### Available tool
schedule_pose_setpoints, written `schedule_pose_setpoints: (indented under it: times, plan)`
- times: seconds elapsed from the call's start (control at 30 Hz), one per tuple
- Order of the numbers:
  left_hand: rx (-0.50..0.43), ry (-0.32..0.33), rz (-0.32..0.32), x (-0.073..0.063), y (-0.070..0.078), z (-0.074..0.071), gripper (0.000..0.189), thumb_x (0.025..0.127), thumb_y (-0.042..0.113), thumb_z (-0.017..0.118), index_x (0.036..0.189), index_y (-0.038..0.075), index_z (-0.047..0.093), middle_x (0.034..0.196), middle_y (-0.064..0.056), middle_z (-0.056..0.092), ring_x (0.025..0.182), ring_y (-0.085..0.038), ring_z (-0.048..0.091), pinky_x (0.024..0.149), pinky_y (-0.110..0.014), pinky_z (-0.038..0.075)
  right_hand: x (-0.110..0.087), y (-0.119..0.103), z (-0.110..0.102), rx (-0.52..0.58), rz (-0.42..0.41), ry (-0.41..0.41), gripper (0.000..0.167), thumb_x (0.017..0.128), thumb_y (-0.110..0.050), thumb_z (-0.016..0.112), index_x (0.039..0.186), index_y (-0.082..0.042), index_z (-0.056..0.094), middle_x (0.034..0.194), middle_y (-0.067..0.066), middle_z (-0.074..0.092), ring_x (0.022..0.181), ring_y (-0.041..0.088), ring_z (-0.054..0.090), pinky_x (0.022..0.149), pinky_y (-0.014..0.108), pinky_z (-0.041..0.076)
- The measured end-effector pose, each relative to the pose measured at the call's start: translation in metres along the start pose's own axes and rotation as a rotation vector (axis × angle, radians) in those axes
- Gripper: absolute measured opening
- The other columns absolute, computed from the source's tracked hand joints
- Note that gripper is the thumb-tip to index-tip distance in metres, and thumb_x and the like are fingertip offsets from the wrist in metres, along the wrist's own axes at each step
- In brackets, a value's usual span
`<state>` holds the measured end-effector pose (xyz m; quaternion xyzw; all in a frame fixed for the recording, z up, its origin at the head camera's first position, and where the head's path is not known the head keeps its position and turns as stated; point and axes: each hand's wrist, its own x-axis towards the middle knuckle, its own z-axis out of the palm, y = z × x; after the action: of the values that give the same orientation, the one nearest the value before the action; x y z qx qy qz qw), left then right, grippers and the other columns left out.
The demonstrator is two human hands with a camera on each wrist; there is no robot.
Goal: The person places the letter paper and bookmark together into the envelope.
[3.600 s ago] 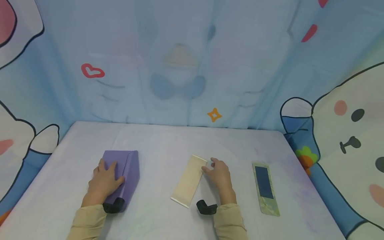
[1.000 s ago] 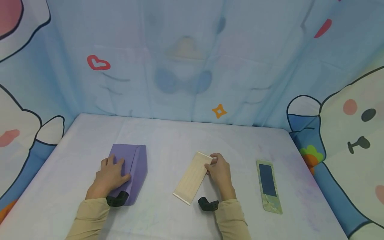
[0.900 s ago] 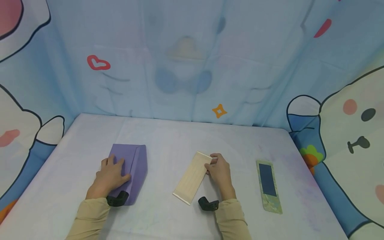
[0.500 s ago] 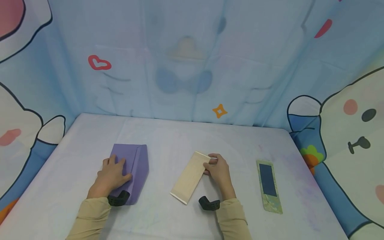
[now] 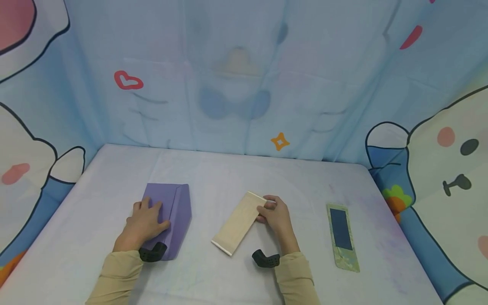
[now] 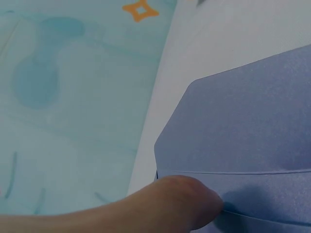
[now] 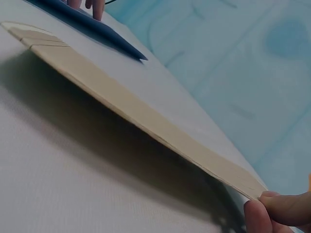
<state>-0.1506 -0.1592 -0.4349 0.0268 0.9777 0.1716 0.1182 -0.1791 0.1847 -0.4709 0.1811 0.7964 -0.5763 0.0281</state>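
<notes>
- Beige strip [image 5: 237, 226] has swung a bit left at its lower end since the earlier frame; 3.6 s ago my right thumb and fingers stood less closed at its edge.
- Right hand [image 5: 277, 218], center right of the frame: thumb and fingertips pinch the strip's long edge near its upper right corner.
- Strip runs from that pinch down and left, most of it outside my grip; right wrist view shows a dark shadow under it, the pinched end raised. Can't tell if the far end touches the table [image 5: 297, 180].
- Left hand [image 5: 141, 224], left of center: fingers spread on the purple envelope [image 5: 180, 220], thumb resting on it too in the left wrist view.
- Envelope lies left of the strip, well apart.
- Green card [image 5: 345, 260] with dark blue panel lies right of my right hand, touching neither hand.
</notes>
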Motion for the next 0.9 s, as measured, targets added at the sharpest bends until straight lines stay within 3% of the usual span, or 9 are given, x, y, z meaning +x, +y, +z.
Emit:
schedule_pose_setpoints:
  times: [0.9]
  plan:
    - [-0.032, 0.031, -0.002, 0.001, 0.005, 0.003, 0.067, 0.086, 0.032, 0.059, 0.137, -0.007, 0.042, 0.143, -0.039, 0.021, 0.127, -0.058, 0.025, 0.087, -0.072, 0.036, -0.007, -0.002, 0.013, 0.187, 0.000, 0.014, 0.050, 0.086, 0.000, 0.063, 0.133, -0.006, 0.045, 0.109, 0.017, 0.057, 0.073, 0.012, 0.066, 0.066, 0.026, 0.057]
